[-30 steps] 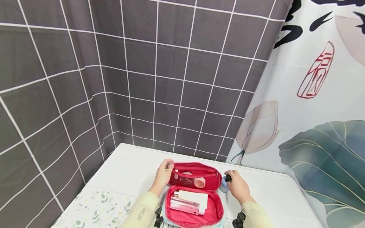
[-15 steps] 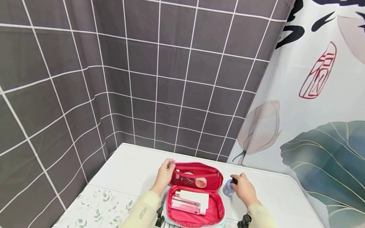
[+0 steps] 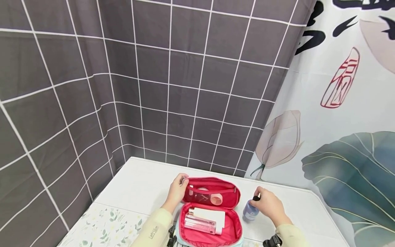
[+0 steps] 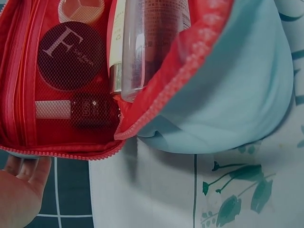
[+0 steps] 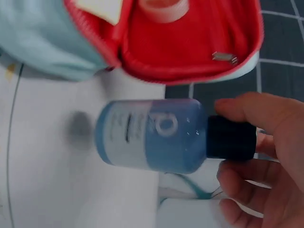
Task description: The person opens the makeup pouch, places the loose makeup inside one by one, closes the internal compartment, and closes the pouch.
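A cosmetic bag [image 3: 236,224], pale blue outside and red inside, lies unzipped with its lid raised. My left hand [image 3: 176,190] holds the lid's upper left edge; in the left wrist view its fingers [image 4: 35,168] go behind the lid. By its black cap, my right hand [image 3: 270,204] pinches a blue bottle [image 5: 166,135] to the right of the bag. The right wrist view has the bottle apart from the bag, with a shadow on the table below. In the bag's base lie a pink clear bottle [image 3: 200,223] and a white tube [image 3: 217,216].
Behind the lid's mesh pocket sit a round dark compact [image 4: 71,57], a peach round case [image 3: 216,199] and a small dark-and-white bottle [image 4: 92,109]. The white table [image 3: 148,178] has a leaf-printed cover [image 3: 108,223] at front left. Grey checked cloth [image 3: 185,103] hangs behind.
My right hand has moved right and toward me with the blue bottle, away from the lid's side. My left hand has stayed on the lid.
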Tool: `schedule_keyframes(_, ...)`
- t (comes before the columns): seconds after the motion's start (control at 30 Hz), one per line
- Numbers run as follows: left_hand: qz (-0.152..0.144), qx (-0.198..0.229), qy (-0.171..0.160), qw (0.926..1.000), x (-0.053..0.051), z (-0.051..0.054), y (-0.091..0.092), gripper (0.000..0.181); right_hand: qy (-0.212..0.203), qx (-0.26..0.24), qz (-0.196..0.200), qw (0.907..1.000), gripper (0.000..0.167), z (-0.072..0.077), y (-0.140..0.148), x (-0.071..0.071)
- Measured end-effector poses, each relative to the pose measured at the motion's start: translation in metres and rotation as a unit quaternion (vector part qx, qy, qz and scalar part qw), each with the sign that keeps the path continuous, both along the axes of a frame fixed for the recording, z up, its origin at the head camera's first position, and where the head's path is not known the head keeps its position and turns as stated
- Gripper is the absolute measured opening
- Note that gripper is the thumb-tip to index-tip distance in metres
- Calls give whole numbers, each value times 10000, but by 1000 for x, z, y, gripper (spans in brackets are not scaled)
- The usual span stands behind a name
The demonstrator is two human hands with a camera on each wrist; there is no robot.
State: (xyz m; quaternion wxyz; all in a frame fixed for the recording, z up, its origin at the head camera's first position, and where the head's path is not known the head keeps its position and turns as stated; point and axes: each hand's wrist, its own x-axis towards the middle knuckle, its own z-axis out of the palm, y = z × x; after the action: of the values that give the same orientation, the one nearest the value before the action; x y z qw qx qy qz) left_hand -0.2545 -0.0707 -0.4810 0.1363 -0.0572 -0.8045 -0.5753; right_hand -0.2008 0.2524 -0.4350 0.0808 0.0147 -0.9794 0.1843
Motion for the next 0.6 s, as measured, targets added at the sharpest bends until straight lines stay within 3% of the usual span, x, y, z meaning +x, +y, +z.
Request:
schedule_keyframes(0.17, -15, -20, 28, 10000, 0, 2, 0, 13, 51, -194, 244, 9995, 25, 14, -19, 7)
schedule_keyframes(0.4, -36, 10, 15, 10000, -1, 5, 1, 13, -64, -1052, 998, 9894, 24, 22, -57, 18)
schedule_keyframes(0.5, -62, -7, 14, 10000, -1, 5, 2, 12, -375, -1524, 1398, 9777, 28, 15, -73, 23)
schedule_keyframes(0.6, -99, 12, 17, 9999, -2, 5, 3, 12, -809, -2083, 1787, 9582, 29, 5, -85, 28)
